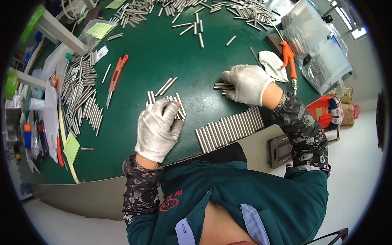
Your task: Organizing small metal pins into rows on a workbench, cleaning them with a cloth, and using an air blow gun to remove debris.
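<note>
White work gloves cover both of my hands. My left hand (158, 128) is curled over a small cluster of steel pins (180, 105), whose ends stick out around its fingertips; two more pins (166, 86) lie just beyond it. Farther right, my right hand (249, 85) is closed round several steel pins (223, 86) that point left out of its grip, just above the table. Between my hands and nearer the table's front edge, a neat row of pins (229, 129) lies side by side. How many pins the fingers cover is hidden.
Loose pins are heaped at the left (81, 90) and along the far side (179, 8) of the green table (196, 65). A red utility knife (117, 77) lies left. At right are an orange air gun (288, 59), a white cloth (272, 64) and clear plastic bags (326, 61).
</note>
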The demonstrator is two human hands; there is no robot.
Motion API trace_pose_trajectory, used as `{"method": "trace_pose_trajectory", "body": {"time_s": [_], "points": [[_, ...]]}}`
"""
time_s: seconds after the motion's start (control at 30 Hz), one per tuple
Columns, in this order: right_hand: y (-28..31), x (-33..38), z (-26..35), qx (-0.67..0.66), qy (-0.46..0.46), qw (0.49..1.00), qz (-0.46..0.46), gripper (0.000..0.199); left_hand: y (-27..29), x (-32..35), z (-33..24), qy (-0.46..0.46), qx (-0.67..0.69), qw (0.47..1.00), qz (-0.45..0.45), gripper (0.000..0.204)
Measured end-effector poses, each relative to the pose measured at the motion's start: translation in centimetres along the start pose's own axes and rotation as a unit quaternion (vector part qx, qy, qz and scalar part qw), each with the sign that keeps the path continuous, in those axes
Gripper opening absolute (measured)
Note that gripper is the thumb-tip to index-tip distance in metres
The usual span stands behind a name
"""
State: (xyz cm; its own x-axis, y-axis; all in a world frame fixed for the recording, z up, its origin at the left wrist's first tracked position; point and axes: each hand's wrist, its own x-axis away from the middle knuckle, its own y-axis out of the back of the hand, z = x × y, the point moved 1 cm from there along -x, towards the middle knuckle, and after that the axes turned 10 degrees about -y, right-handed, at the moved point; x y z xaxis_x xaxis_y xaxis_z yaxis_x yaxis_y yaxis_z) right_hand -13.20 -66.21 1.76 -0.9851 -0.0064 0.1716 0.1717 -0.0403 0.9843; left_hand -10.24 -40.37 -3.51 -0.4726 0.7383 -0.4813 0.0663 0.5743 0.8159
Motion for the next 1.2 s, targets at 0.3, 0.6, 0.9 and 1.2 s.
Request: {"method": "trace_pose_trajectory", "body": {"time_s": [0.3,0.6,0.9,1.2], "points": [[-1.3,7.2,-4.9,-0.025,-0.161,0.987,-0.014,0.020,-0.1,-0.1,-0.1,0.006,-0.032,0.999,0.011,0.043],[-3.0,10.6,-5.1,-0.130,-0.285,0.950,0.018,0.026,-0.3,0.2,-0.1,-0.025,-0.040,0.999,-0.005,0.057],[-3.4,12.2,-5.4,-0.115,-0.259,0.957,-0.066,0.020,0.1,-0.3,-0.9,-0.034,-0.089,0.995,0.039,0.055],[-3.1,13.1,-5.5,-0.139,-0.110,0.981,-0.075,0.072,0.1,-0.8,-0.4,-0.058,-0.145,0.986,0.056,0.063]]}}
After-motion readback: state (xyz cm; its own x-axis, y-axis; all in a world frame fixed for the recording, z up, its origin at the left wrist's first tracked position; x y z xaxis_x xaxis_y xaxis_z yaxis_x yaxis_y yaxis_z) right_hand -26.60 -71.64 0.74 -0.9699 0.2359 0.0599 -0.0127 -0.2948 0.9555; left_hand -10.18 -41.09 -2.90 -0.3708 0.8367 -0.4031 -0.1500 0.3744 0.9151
